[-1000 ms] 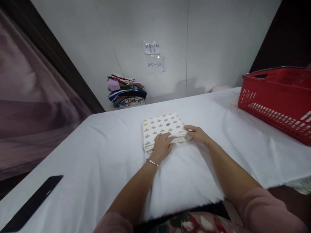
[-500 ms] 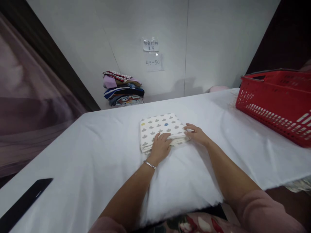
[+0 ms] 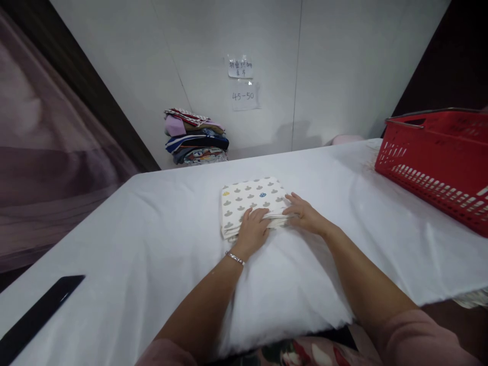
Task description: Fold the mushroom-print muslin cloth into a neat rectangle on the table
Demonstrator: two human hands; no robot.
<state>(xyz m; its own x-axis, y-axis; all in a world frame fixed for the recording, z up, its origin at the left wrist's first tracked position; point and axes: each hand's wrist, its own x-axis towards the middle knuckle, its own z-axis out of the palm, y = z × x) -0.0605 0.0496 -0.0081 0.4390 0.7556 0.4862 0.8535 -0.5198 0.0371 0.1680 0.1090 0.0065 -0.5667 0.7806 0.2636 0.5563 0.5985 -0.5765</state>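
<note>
A folded cream cloth (image 3: 247,199) printed with small grey shapes lies in the middle of a table covered in white fabric (image 3: 152,244). My left hand (image 3: 253,229), with a thin bracelet on the wrist, rests flat on the cloth's near edge, fingers stretched out over it. My right hand (image 3: 305,213) lies at the cloth's right near corner, fingers extended and touching the folded layers. Neither hand lifts the cloth.
A red plastic basket (image 3: 438,162) stands at the table's right side. A stack of folded coloured clothes (image 3: 196,137) sits at the far left by the wall. A black flat strip (image 3: 38,317) lies at the near left edge. Paper notes (image 3: 242,84) hang on the wall.
My right hand has slid a little left, onto the cloth's corner. My left hand stays on the near edge. The view has shifted slightly.
</note>
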